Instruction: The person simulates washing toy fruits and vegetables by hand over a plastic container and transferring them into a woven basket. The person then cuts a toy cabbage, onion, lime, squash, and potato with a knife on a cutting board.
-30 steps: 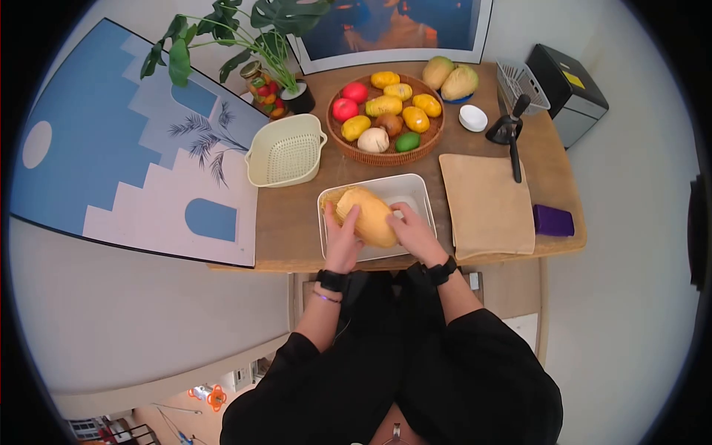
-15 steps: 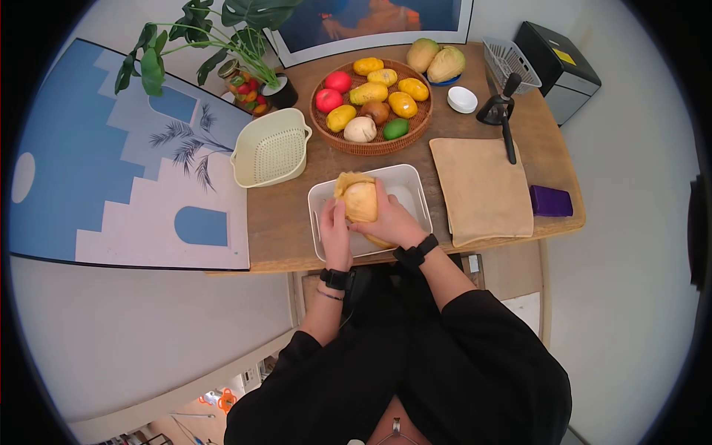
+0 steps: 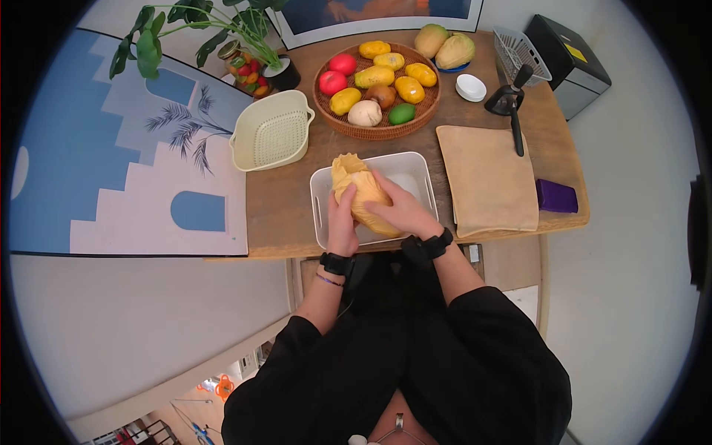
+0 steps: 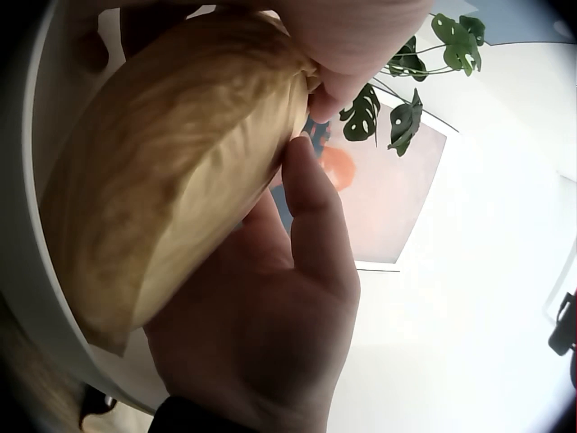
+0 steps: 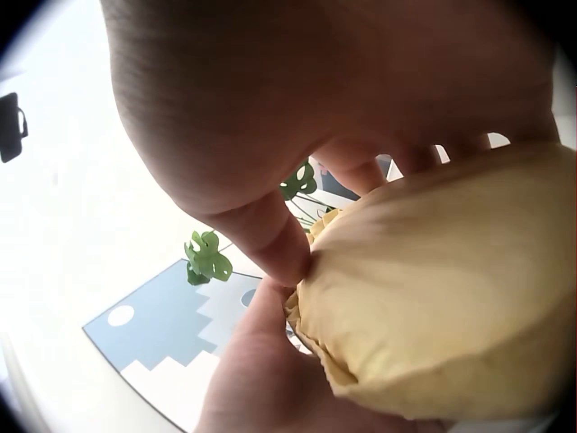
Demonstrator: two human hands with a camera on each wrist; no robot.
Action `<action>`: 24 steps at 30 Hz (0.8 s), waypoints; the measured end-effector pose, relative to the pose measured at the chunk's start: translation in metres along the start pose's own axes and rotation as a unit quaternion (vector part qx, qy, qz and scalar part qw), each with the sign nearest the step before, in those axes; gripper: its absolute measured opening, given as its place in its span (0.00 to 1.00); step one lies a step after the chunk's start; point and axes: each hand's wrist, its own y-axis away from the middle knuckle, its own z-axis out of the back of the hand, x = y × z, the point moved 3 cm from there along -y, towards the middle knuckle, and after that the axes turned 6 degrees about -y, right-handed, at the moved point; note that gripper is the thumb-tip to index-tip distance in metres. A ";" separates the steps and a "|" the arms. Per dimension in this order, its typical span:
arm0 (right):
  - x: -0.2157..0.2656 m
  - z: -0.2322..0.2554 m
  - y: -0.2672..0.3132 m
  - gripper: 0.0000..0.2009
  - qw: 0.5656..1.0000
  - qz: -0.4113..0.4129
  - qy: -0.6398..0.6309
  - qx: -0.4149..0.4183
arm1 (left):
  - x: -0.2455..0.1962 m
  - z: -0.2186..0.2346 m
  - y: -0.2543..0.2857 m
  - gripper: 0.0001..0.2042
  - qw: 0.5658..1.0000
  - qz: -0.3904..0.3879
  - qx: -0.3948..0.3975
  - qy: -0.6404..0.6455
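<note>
While hands [image 3: 343, 224] [image 3: 408, 213] grip the bundle [image 3: 368, 190], a fruit basket [image 3: 373, 133] stands beyond.

The right hand [image 3: 404, 213] hid part of the yellow bundle [image 3: 369, 191], seemingly paper-wrapped; overhead, the monstera [image 3: 148, 53] and framed picture [image 3: 371, 12] were cut off on top.

It looks like a room in a home: a wooden surface [image 3: 297, 200] bears a fruit basket [image 3: 361, 130], with a potted plant [image 3: 280, 73] and framed pictures [image 3: 159, 167] [image 3: 374, 22] around it.
</note>
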 end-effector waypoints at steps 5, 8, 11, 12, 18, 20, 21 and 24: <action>0.007 0.003 0.007 0.37 0.991 -0.016 0.111 -0.072 | -0.018 -0.005 0.013 0.25 0.997 0.023 -0.029 0.064; 0.005 0.001 0.018 0.37 0.978 0.021 0.164 -0.129 | -0.022 0.000 0.014 0.23 0.986 0.058 0.015 0.153; 0.002 0.003 0.022 0.30 0.983 -0.032 -0.005 -0.180 | -0.030 0.006 0.015 0.24 0.995 0.023 0.044 0.090; 0.006 0.007 0.022 0.26 0.975 -0.109 -0.105 -0.165 | -0.029 0.009 0.014 0.24 0.996 0.030 0.020 0.082; 0.026 0.016 0.021 0.24 0.946 -0.277 -0.148 -0.080 | -0.018 -0.007 0.009 0.23 0.989 0.029 0.062 0.128; 0.014 0.015 0.019 0.24 0.944 -0.302 -0.111 -0.078 | -0.011 -0.008 0.008 0.23 0.979 0.065 0.095 0.168; -0.006 0.015 0.014 0.24 0.979 -0.170 -0.021 -0.106 | -0.012 -0.009 0.011 0.23 0.992 0.034 0.058 0.103; 0.010 0.009 0.017 0.29 0.992 0.009 0.080 -0.092 | -0.008 -0.013 0.016 0.24 1.000 -0.012 -0.005 0.007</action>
